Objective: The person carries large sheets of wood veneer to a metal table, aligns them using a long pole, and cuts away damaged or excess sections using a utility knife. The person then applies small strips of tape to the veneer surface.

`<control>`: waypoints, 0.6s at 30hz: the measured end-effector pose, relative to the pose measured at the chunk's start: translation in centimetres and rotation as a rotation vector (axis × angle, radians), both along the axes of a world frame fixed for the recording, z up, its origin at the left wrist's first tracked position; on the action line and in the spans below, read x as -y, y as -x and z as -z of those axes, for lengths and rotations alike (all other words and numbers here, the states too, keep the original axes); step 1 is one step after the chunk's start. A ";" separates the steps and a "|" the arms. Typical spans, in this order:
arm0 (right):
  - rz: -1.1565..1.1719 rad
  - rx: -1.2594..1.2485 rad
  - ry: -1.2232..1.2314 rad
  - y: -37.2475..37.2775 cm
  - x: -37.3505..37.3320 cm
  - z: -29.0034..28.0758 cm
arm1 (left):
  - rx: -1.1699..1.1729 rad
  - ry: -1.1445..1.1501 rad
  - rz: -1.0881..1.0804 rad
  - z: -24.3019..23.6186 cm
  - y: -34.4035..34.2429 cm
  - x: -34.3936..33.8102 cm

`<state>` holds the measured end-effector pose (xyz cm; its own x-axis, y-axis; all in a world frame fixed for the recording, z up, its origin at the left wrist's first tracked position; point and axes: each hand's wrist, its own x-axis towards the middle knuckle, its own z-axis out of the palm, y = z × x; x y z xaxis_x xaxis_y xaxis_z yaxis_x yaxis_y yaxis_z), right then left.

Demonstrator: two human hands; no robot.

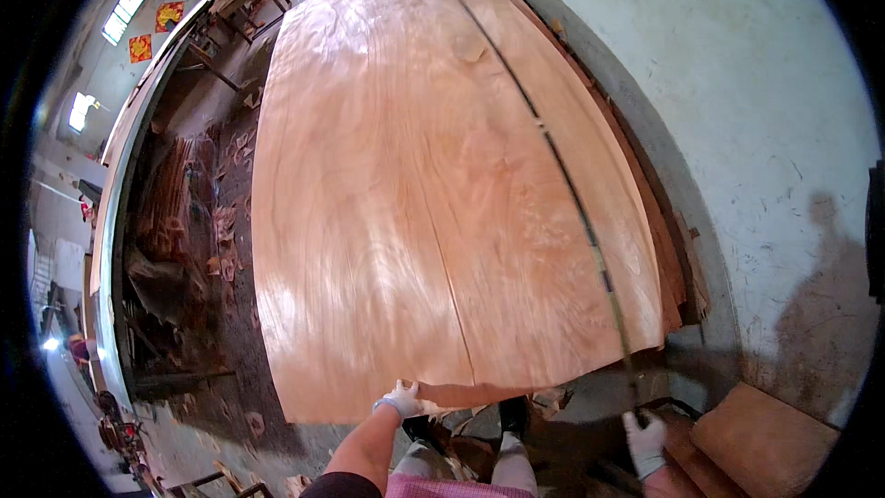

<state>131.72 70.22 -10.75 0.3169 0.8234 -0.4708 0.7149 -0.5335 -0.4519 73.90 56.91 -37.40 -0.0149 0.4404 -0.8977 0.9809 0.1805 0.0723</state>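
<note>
A wide sheet of light reddish wood veneer (369, 175) spreads before me on top of a stack, with a thin split running up from its near edge. My left hand (403, 399), in a white glove, is closed on that near edge, left of the split. At the lower right my right hand (645, 443), also white-gloved, is wrapped round the near end of a long thin pole (564, 171). The pole is dark with lighter bands and reaches over the right part of the sheet toward its far end.
More brown sheets (678, 281) stick out under the right edge, beside a pale wall (737, 65). A brown board (765, 438) lies at the lower right. On the left are a long bench (118, 249), stacked veneer (175, 194) and scraps on the floor. My feet stand below the near edge.
</note>
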 end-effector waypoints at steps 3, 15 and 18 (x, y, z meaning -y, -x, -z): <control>-0.041 -0.384 -0.028 4.9 4.4 6.8 | 0.045 0.073 0.087 -1.3 -1.3 -2.2; -0.192 0.038 -0.087 9.0 4.1 7.4 | 0.324 -0.193 -0.492 -12.8 -1.6 -5.7; -0.107 -0.107 -0.078 10.8 3.1 3.9 | 0.247 -0.508 -0.819 -17.8 -0.7 0.3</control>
